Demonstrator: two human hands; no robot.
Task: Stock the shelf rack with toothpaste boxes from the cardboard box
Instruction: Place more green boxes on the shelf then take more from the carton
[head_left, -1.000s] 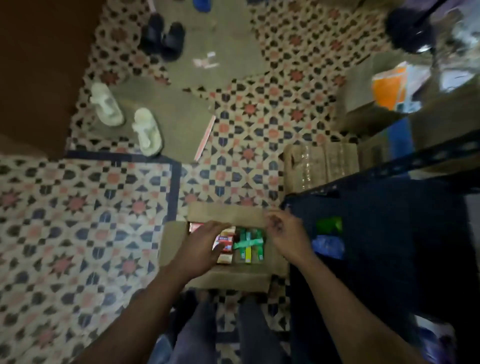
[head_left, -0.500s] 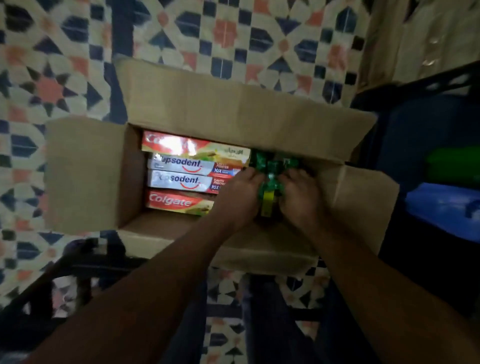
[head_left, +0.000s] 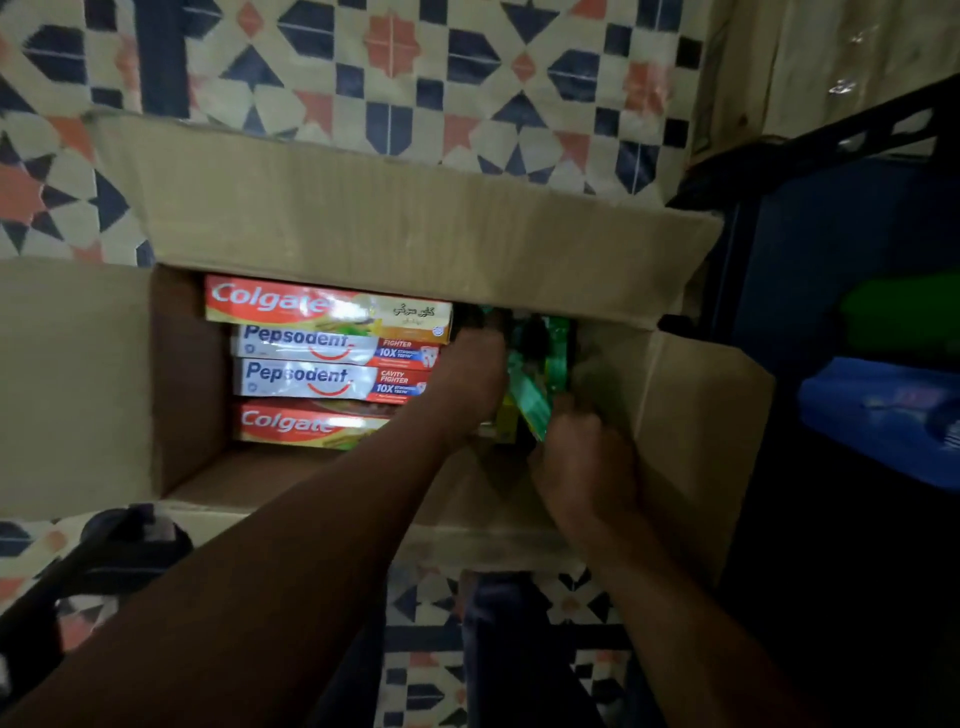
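Toothpaste boxes (head_left: 332, 364), two Colgate and two Pepsodent, lie flat and side by side in the left part of the cardboard box (head_left: 363, 228); none has left it. To their right, the green packs (head_left: 537, 384) stood fairly square half a second ago and now lean at a slant, their near end raised between the hands. The left hand (head_left: 470, 384) has stayed pressed to the packs' left side, just beside the ends of the toothpaste boxes. The right hand (head_left: 584, 462) has drawn back toward the near wall, and its grip looks curled round the packs' near end. I judge this the start of a lift, so the first load for the shelf rack (head_left: 831, 140) is likely the green bundle.

The left grip cannot be told, as its fingers go down out of sight beside the packs. The packs are smeared by motion, so their print, their count and whether they hold toothpaste are unclear. The far flap hides the box's back edge. The rack on the right is nearly black; only a blue pack (head_left: 878, 415) and a green shape show.
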